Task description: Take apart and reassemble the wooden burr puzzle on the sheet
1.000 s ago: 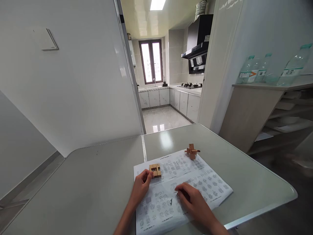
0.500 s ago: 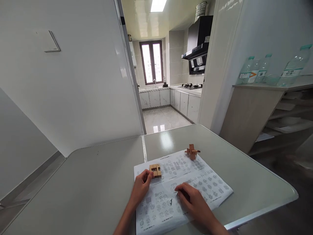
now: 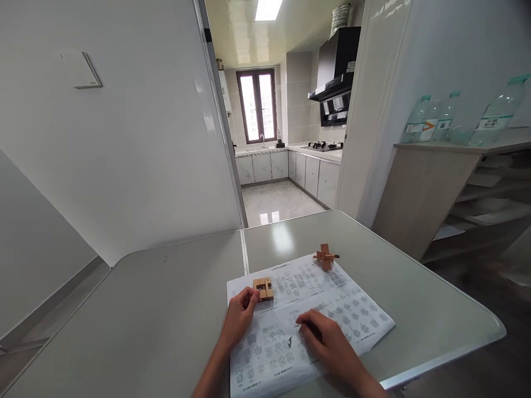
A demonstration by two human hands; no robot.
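Note:
My left hand (image 3: 243,309) has its thumb and fingers closed at the near left corner of a pale wooden block puzzle (image 3: 267,296), which has a gap in its middle. Under it lies a printed sheet (image 3: 269,381) covered with small diagrams. My right hand (image 3: 326,334) rests over the middle of the sheet, its thumb and fingertips pinched together; what they hold, if anything, is too small to make out. Left of those fingertips, a small dark mark or hole (image 3: 290,342) shows on the paper. A reddish-brown wooden interlocking puzzle (image 3: 324,256) stands at the sheet's far right corner.
The grey-green table (image 3: 136,320) has a metal edge and a seam (image 3: 244,251) across it. Clear plastic bottles (image 3: 493,119) stand on a wooden shelf unit (image 3: 440,188) to the right. Beyond the table, a doorway opens onto a kitchen floor (image 3: 274,199).

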